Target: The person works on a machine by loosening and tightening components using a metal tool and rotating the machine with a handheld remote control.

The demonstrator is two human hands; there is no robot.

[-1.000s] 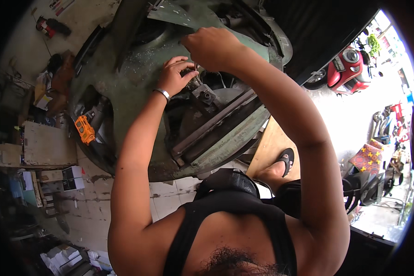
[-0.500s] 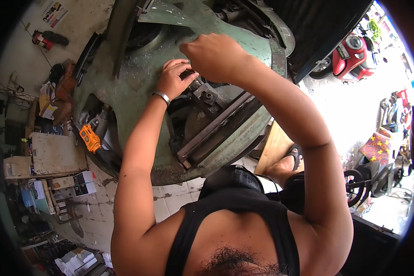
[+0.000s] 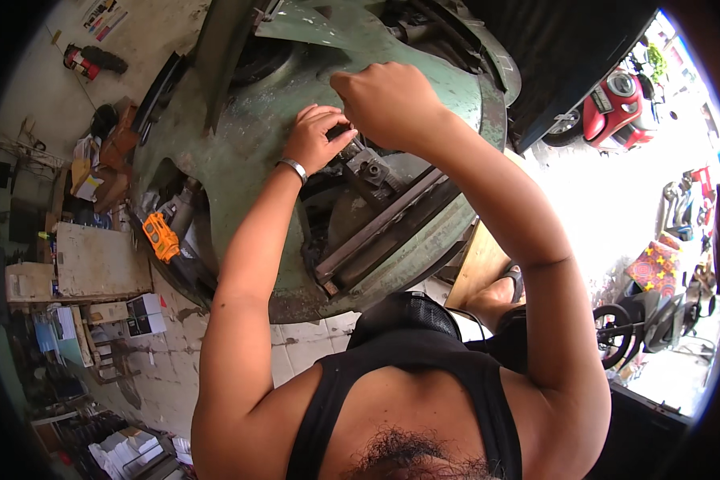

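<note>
A large green metal machine with a worn, paint-chipped rounded body stands in front of me. My left hand, with a silver band at the wrist, has its fingers and thumb curled together at the dark metal parts in the machine's opening. What they grip is hidden. Closed in a fist, my right hand is just above and to the right of my left hand. Its fingers face away, so anything inside it cannot be seen. Just below the hands sits a dark metal block with a round bolt, beside a long metal bar.
An orange device rests on the machine's left side. Farther left are a worn wooden bench and stacked papers. A wooden board lies near my foot. To the right, a red scooter stands in bright light.
The whole view has shifted slightly, moving the machine and both hands a little to the right in the picture. Both hands keep nearly the same place over the machine, fingers still curled.
</note>
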